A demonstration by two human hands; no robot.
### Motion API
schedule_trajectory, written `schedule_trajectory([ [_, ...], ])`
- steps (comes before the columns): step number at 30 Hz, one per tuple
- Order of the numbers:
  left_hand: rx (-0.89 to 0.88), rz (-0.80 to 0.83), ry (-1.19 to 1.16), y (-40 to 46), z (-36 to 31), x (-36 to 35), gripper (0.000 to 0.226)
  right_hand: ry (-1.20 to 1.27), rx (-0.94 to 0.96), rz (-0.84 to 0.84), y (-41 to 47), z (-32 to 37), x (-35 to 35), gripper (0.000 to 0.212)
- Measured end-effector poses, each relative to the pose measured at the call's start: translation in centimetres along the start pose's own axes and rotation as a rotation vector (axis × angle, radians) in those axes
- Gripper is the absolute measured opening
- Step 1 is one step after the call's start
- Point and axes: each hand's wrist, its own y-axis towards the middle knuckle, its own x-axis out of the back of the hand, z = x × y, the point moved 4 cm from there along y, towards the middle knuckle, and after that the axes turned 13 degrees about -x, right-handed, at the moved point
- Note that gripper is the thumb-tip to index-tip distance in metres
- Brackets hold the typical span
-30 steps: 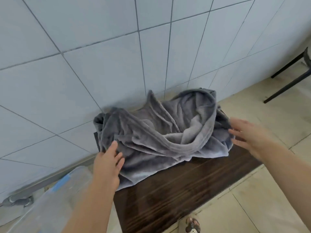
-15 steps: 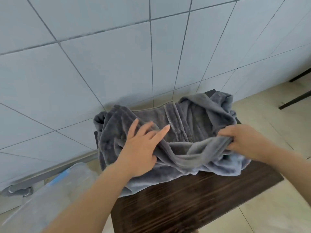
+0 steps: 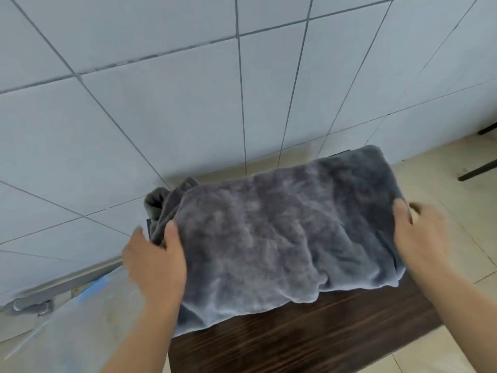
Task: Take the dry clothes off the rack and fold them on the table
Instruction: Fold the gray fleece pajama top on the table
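A grey fleecy garment lies folded into a broad flat rectangle on the dark wooden table, against the tiled wall. My left hand grips its left edge, thumb on top and fingers tucked under the bunched cloth. At the garment's right edge is my right hand, thumb on top of the fabric and fingers down the side. A crumpled bit of the cloth sticks out at the far left corner. No rack is in view.
A clear plastic container with a blue strip stands left of the table, below my left forearm. A metal pipe runs along the wall's foot. Black furniture legs stand on the beige floor tiles at the right.
The rumpled garment has been folded over and spread into a flat rectangle. My left hand moved from the top of the cloth to its left edge; my right hand stays at the right edge.
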Motion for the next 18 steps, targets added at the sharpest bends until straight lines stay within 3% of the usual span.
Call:
schedule_trajectory([
  [3,0.16,0.053,-0.167,-3.0,2.4,-0.2,0.043,-0.001,-0.163,0.081,-2.3,-4.1,-0.4,0.051],
  [6,0.054,0.106,-0.11,-3.9,0.9,-0.9,0.036,0.076,-0.084,0.116,-4.5,-3.8,-1.2,0.037],
  [9,-0.077,0.034,-0.073,-2.8,-0.7,0.5,0.03,0.139,-0.006,-0.036,-3.7,-2.0,0.9,0.032],
  [12,-0.051,-0.023,0.053,-1.2,0.9,3.4,0.024,-0.057,0.001,-0.128,-0.7,-3.5,4.0,0.036],
  [16,0.05,0.284,0.271,-2.9,5.5,2.4,0.024,-0.502,-0.057,0.002,-0.2,-7.8,3.7,0.036],
  [18,0.047,0.393,0.254,-4.2,6.8,1.2,0.039,-0.505,-0.156,0.027,-1.3,-8.7,2.5,0.03],
])
